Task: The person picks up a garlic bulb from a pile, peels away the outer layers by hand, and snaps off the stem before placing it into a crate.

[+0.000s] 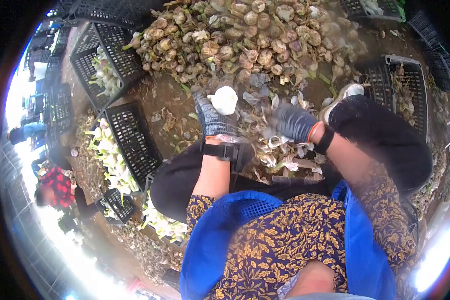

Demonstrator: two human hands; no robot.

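My left hand (211,117), in a grey knit glove, is closed around a clean white garlic bulb (225,101) in front of my lap. To its right is my right hand (294,122), gloved in dark grey with an orange cuff and apart from the bulb. Motion smears its fingers, so their grip does not show. Loose papery garlic skins (272,155) lie below and between the hands. Beyond them rises a large heap of unpeeled, brownish garlic bulbs (250,42).
Black crates (132,137) stand on the left, with white garlic bulbs with green stems (112,155) in and beside them. Another black crate (412,82) with dry scraps sits at the right. My bent legs frame the work area. A person in red check (58,186) is farther left.
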